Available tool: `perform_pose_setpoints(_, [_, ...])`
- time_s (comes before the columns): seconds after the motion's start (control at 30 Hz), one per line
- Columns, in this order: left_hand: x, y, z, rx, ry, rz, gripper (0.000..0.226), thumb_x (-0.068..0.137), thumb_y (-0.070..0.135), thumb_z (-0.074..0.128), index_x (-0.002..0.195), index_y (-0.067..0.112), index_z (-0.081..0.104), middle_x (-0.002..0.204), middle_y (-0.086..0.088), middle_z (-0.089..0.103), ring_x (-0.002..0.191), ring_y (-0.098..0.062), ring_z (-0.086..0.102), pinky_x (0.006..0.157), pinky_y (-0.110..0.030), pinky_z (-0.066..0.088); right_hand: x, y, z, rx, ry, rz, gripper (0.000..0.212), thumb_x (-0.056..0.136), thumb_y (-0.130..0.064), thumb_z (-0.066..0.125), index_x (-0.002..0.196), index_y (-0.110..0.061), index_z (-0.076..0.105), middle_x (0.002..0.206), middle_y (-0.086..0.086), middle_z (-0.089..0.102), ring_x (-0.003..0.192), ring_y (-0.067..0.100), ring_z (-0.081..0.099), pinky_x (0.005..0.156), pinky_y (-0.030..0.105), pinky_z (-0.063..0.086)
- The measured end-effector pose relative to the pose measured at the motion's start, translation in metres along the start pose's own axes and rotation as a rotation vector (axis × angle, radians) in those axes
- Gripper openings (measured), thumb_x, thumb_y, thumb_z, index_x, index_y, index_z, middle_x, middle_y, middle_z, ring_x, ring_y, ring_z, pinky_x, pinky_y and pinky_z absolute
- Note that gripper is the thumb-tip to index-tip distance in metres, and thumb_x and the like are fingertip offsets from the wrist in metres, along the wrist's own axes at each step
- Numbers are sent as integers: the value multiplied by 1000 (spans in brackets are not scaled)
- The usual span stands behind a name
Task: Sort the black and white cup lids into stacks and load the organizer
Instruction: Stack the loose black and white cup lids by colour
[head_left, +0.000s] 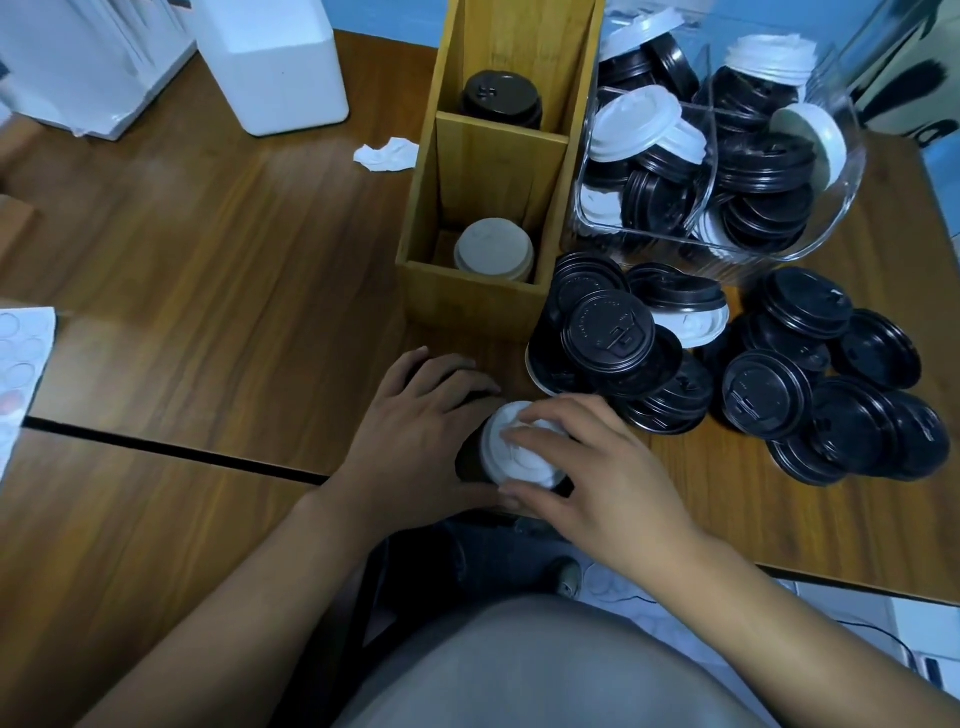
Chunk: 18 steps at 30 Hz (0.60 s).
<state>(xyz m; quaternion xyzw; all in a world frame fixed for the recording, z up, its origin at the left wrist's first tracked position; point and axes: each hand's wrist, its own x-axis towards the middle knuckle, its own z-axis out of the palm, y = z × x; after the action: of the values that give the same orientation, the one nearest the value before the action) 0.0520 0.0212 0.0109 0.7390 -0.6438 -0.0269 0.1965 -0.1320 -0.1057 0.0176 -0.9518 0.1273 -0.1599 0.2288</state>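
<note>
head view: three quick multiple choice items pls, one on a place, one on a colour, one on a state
1. The clear bin, relative to the wooden organizer, stands: A left B right C inside it
2. The lid stack in the organizer's near compartment is: A white B black C red
3. The right hand is: A idle on the table B in the bin C gripping a white lid

Key: B, the bin stands to the organizer's right; A, a pale stack shows there; C, fingers curl round the lid.
</note>
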Motion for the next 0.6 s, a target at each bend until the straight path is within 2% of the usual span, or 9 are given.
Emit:
perform_pose_setpoints(0.1, [0,0,-1,3,-19,6,89,69,93,55,126,26,69,130,9,62,134,-19,49,118,-49,27,-5,2,1,-28,-8,-7,37,93,-45,70,119,-19,73,126,-3,62,119,20,55,89,35,52])
perform_pose_setpoints(0.23, [0,-2,-1,9,-32,27,93,67,94,56,129,26,67,132,9,61,135,-19,48,118,-51,26,-10,5,10,-9,18,-9,37,92,-43,72,118,-17,74,128,0,62,121,22,54,92,35,51])
perform_pose_setpoints(0.47, [-1,-1,1,22,-5,42,84,76,89,53,129,26,68,132,7,62,133,-21,51,116,-52,28,-3,2,2,10,-28,15,41,90,-52,70,114,-18,73,126,-2,61,117,21,55,87,39,52])
perform_pose_setpoints(0.6, [0,0,0,45,-30,0,85,76,90,52,131,27,66,133,10,61,134,-19,49,119,-49,25,7,5,-36,-103,132,-17,33,95,-42,68,110,-13,75,119,1,66,111,27,60,89,44,50])
